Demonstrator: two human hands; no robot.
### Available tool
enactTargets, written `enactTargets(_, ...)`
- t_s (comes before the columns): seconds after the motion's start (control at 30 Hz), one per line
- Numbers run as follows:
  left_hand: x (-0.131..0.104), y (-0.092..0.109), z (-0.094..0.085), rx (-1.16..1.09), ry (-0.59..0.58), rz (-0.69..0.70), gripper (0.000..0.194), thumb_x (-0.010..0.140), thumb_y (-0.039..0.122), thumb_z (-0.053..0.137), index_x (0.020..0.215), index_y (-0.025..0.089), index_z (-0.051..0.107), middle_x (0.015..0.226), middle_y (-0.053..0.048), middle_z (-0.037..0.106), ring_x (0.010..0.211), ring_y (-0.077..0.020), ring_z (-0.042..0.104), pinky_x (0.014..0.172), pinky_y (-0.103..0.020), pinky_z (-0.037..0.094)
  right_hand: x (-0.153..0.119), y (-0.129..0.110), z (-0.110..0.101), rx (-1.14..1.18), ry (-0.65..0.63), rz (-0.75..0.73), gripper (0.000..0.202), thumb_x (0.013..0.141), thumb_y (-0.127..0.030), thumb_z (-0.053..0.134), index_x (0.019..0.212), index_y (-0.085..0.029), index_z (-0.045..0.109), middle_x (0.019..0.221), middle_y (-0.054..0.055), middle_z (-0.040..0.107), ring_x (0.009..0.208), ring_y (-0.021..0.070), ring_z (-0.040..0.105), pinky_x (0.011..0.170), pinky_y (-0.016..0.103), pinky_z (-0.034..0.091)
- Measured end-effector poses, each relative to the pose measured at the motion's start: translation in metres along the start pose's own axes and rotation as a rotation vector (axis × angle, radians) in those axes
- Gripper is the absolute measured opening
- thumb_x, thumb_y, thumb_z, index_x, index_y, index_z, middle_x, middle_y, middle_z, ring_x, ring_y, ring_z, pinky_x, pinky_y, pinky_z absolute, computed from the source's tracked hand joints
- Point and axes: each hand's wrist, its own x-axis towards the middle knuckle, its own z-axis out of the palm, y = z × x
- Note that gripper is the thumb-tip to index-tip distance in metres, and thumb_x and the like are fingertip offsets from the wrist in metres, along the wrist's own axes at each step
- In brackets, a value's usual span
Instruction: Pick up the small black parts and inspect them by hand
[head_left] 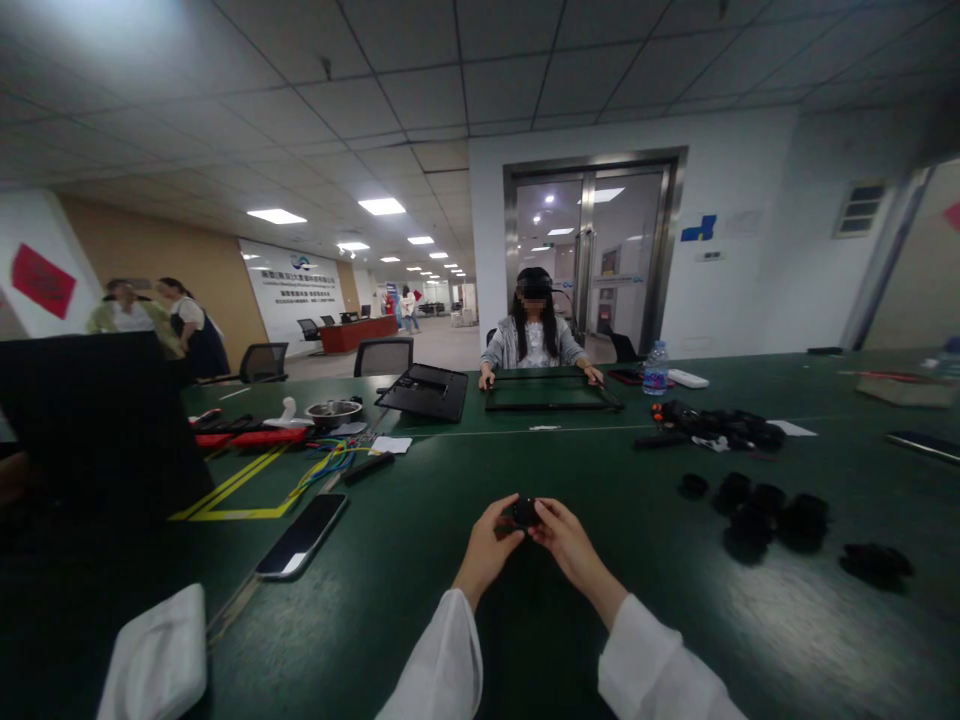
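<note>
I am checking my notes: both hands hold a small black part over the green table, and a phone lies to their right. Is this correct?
Not quite. The head view shows the phone to their left. Left hand and right hand do hold the black part over the green table.

A single head-worn camera looks forward and slightly down across the green table; the wearer's two forearms enter from the bottom edge, close by; the far wall and ceiling fill the upper half, wide-angled.

Ceiling panels lit the room dimly, glare streaked the green table, and wide-angle distortion bent and softened the edges.
</note>
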Motion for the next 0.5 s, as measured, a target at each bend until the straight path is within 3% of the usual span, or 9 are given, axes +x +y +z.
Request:
enactTargets(0.17,0.0040,-0.0038,0.0011,-0.038,0.038,-0.031,0.033,0.069,0.020,0.059,0.101,0.014,0.055,0.093,-0.008,0.059,0.075,-0.0153,0.057,0.069,-0.027,0.046,-0.0025,-0.0008,0.0013,-0.037,-0.046,0.023,0.025,0.066,-0.035,0.062,0.082,-0.017,0.055,0.068,0.000,0.058,0.055,0.0097,0.055,0.053,0.022,0.042)
enactTargets(0.33,0.0032,-0.0005,0.0025,-0.090,0.113,-0.105,0.037,0.076,0.037,0.049,0.102,0.012,0.051,0.066,-0.001,0.055,0.050,-0.0100,0.053,0.048,-0.021,0.042,-0.0010,0.0013,0.0003,-0.060,-0.076,0.013,0.027,0.066,-0.035,0.062,0.084,-0.017,0.054,0.069,0.000,0.059,0.055,0.0098,0.055,0.054,0.023,0.042)
enactTargets(0.5,0.0015,0.0024,0.0034,-0.106,0.007,-0.061,0.045,0.070,0.028,0.057,0.111,0.015,0.046,0.062,0.002,0.053,0.052,-0.0096,0.053,0.051,-0.020,0.042,0.0033,0.0056,-0.0022,-0.013,-0.066,0.002,0.031,0.063,-0.036,0.065,0.084,-0.017,0.053,0.068,0.000,0.059,0.056,0.0106,0.056,0.055,0.024,0.043)
